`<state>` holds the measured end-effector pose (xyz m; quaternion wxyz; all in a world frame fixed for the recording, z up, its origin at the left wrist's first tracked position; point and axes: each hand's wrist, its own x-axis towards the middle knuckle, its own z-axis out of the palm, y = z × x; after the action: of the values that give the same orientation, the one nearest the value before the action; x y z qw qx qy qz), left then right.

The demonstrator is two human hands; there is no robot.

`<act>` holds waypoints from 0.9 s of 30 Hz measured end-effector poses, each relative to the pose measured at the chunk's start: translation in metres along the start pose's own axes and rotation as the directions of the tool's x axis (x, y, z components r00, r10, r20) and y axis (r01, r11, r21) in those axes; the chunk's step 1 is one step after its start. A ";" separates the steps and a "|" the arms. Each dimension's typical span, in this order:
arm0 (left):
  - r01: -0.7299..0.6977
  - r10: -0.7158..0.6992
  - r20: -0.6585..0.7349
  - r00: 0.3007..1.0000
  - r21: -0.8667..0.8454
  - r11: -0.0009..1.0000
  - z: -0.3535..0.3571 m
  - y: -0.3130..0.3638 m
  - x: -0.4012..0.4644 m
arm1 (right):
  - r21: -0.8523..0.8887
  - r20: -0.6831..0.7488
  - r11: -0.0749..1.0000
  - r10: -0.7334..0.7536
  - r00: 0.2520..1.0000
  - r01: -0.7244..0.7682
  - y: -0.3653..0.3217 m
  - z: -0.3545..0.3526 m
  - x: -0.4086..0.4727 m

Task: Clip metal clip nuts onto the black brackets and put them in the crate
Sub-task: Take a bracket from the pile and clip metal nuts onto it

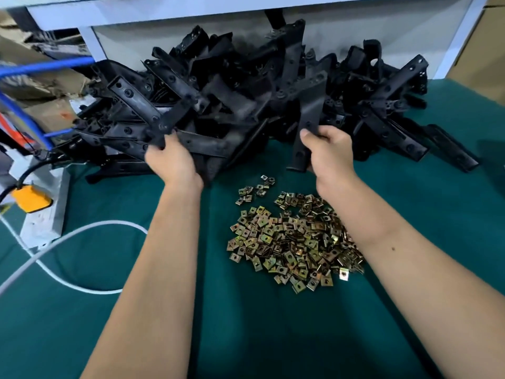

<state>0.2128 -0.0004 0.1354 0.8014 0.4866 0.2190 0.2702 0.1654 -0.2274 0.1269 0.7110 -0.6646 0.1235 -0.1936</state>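
The green table cover [273, 337] carries all stock; a crate is not in view. A large heap of black brackets [246, 86] spans the far side, tangled at all angles: flat moulded strips with holes and raised bosses. Nearer, right of centre, lies a loose pile of clip nuts [295, 242], small brass-toned folded squares, each with a central hole. The left hand [166, 160] is clenched around one bracket [175, 119] at the heap's near edge. The right hand [328, 151] is closed around an upright bracket [308, 124], thumb on its face.
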 end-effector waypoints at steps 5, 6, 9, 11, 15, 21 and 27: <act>-0.149 0.323 -0.170 0.931 0.631 0.761 -0.018 0.003 0.014 | -0.120 0.122 0.992 0.054 0.991 -0.039 0.002 -0.003 -0.007; -0.175 0.422 -0.153 0.894 0.746 0.642 -0.019 0.006 0.009 | -0.138 0.152 0.989 0.073 0.986 -0.052 0.003 -0.003 -0.011; -0.461 0.730 0.069 0.680 0.814 0.353 -0.021 0.014 -0.019 | -0.142 0.198 0.985 0.123 0.973 -0.096 0.004 -0.004 -0.019; -0.723 0.797 0.219 0.563 0.597 0.347 -0.015 0.011 -0.035 | -0.102 0.225 0.988 0.136 0.965 -0.116 0.002 -0.005 -0.024; -0.605 0.321 0.620 0.716 0.321 0.729 0.005 -0.007 -0.081 | -0.014 0.344 0.998 0.069 0.937 -0.069 0.001 0.001 -0.038; -0.152 0.046 0.410 0.911 0.229 0.962 0.002 -0.023 -0.073 | -0.320 0.346 0.934 -0.044 0.937 0.162 0.003 -0.006 -0.040; 0.203 -0.118 0.608 0.785 -0.072 0.976 -0.011 -0.004 -0.065 | -0.644 0.434 0.717 0.058 0.899 0.265 0.009 0.008 -0.031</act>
<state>0.1577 -0.0370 0.1326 0.8802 0.4716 -0.0240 0.0468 0.1425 -0.2060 0.1159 0.4093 -0.9120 -0.0093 -0.0250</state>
